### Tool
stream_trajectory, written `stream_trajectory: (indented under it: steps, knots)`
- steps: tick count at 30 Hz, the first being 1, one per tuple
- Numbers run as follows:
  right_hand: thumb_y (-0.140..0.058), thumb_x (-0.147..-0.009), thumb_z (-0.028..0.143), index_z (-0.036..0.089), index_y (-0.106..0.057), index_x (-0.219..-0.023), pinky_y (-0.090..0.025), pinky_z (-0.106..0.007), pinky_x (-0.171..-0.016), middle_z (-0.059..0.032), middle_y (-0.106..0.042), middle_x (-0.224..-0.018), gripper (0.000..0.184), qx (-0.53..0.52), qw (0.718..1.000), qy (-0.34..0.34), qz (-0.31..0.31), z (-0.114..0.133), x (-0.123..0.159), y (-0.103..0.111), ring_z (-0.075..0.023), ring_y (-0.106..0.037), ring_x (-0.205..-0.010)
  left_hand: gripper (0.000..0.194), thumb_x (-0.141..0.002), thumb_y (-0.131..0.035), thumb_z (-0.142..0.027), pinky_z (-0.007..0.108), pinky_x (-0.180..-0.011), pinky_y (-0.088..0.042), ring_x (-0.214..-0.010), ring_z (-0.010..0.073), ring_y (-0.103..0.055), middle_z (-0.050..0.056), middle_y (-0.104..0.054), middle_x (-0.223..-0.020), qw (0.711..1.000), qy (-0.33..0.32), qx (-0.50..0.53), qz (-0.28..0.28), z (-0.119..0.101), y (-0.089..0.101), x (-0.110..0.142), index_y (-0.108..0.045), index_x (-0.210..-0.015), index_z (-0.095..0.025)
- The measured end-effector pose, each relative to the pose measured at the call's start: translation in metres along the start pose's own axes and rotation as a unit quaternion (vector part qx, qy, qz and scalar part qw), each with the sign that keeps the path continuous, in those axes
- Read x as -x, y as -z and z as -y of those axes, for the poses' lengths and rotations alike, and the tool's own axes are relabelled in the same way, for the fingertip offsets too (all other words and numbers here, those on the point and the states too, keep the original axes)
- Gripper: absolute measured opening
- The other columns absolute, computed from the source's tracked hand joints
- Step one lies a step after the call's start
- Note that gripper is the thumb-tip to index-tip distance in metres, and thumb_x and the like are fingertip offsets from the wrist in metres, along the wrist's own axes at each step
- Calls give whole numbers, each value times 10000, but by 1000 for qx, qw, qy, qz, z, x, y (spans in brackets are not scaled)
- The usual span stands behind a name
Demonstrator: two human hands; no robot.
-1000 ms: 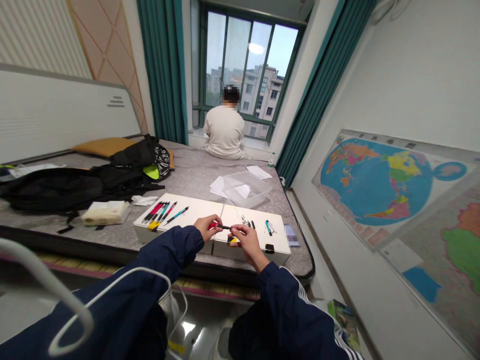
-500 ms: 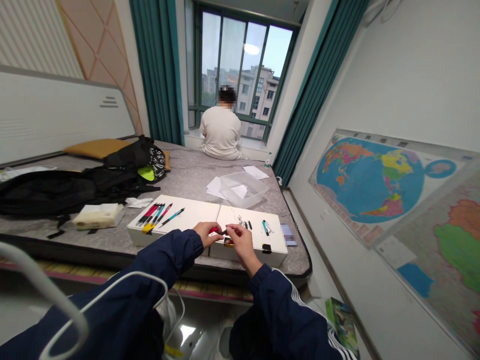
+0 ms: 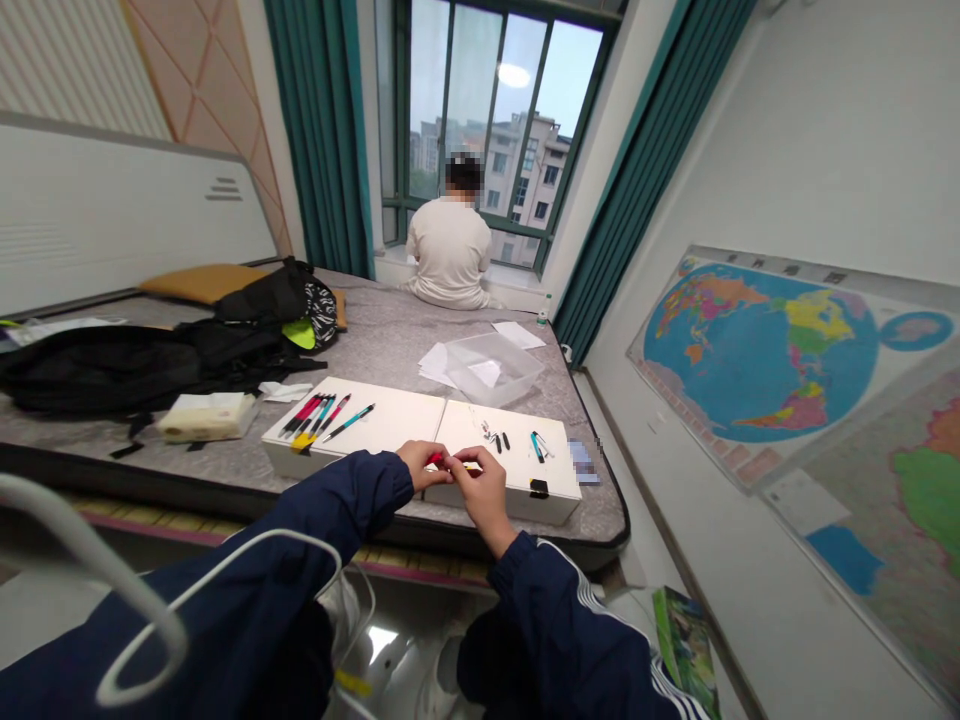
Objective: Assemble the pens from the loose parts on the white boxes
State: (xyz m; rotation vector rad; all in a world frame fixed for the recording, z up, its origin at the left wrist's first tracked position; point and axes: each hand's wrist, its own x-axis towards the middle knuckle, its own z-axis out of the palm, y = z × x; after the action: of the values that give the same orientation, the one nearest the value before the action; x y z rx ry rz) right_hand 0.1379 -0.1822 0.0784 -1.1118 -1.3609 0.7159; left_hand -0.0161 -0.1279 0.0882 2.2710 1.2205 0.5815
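Fingers closed, my left hand [image 3: 421,466] holds a red pen [image 3: 435,459] over the front edge where two white boxes meet. My right hand [image 3: 484,487] pinches the pen's other end, its fingertips touching those of the left; most of the pen is hidden. On the left white box [image 3: 397,412] lie several red and blue pens [image 3: 306,414] in a row, with one blue pen [image 3: 350,422] apart from them. The right white box [image 3: 559,470] bears small black pen parts [image 3: 499,442] and blue pen pieces [image 3: 538,447].
Behind the boxes, a clear plastic bin [image 3: 510,372] rests on the mattress [image 3: 375,330] near white papers [image 3: 519,334]. A tissue pack [image 3: 208,416] and black bags [image 3: 150,365] lie to the left. Someone in a white shirt [image 3: 450,250] sits by the window, facing away.
My hands have come closer together, fingertips now meeting. The black piece that showed between them is now hidden. The camera view has shifted slightly.
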Motion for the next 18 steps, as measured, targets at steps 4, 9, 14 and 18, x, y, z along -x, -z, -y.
stream_trajectory:
  steps: [4, 9, 14, 18]
  knots:
    - [-629, -774, 386, 179, -644, -797, -501, -284, -683, -34, -642, -790, 209, 40, 999, 22, -10, -3, 4, 4, -158, -597, -726, 265, -692, -648, -405, 222, -723, -441, -760, 149, -639, -2, -710, -774, 999, -9, 35, -1, 0, 1, -1, -697, -856, -203]
    - [-645, -757, 389, 189, -642, -776, -494, -291, -703, -32, -642, -792, 201, 18, 1000, 8, -9, -5, 3, 3, -170, -595, -756, 271, -722, -609, -420, 224, -665, -445, -698, 148, -624, 6, -693, -738, 998, -24, 47, -16, -1, -1, 1, -682, -820, -178]
    - [-610, -783, 410, 196, -642, -796, -498, -302, -694, -36, -651, -799, 216, -17, 996, -20, 80, -11, -11, 15, -183, -603, -773, 172, -726, -604, -340, 233, -669, -442, -687, 146, -619, -6, -692, -725, 998, -32, 24, -41, 1, 0, -3, -681, -783, -197]
    - [-561, -816, 441, 176, -606, -781, -488, -293, -654, -44, -632, -734, 271, 8, 1000, -11, -24, -29, -54, 47, -173, -587, -709, 138, -711, -616, -296, 250, -738, -454, -749, 160, -618, 0, -697, -806, 996, -37, -13, -80, -7, 10, -20, -680, -805, -217]
